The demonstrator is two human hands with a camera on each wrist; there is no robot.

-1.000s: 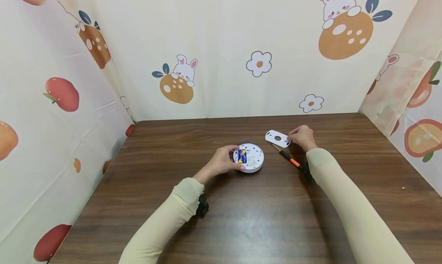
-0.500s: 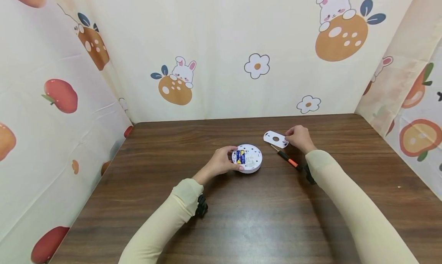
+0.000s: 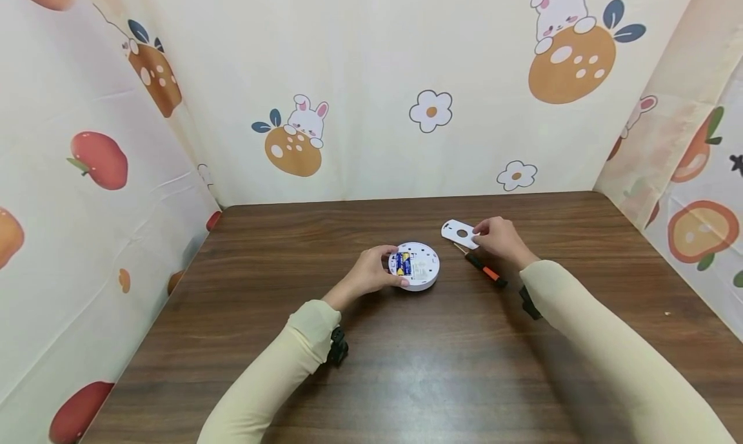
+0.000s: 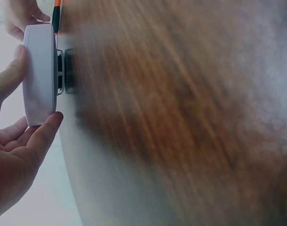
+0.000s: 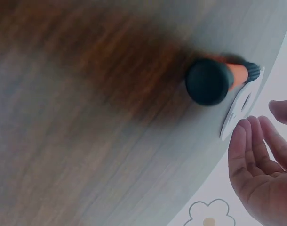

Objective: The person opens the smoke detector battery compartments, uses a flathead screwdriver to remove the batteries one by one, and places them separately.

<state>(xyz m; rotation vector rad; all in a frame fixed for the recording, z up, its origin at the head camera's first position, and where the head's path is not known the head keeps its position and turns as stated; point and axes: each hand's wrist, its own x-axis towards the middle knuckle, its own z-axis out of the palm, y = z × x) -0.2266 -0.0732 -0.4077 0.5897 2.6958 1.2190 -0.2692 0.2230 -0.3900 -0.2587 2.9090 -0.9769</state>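
Note:
A round white smoke alarm sits on the table with its back up, two blue-and-yellow batteries showing in it. My left hand grips its left edge, thumb at the near side and fingers at the far side. From the side, the left wrist view shows the alarm raised on a slotted dark part underneath. To the right lies a flat white mounting plate with a round hole. My right hand is at the plate's right end; in the right wrist view the fingertips are near it, thumb apart.
A screwdriver with a black and orange handle lies beside the plate, its tip beneath or against the plate's near edge. Patterned cloth hangs behind the brown wooden table and along both sides.
My right hand has shifted slightly left and nearer, over the plate's end, and its forearm has swung outward. The left hand and the smoke alarm have stayed in place.

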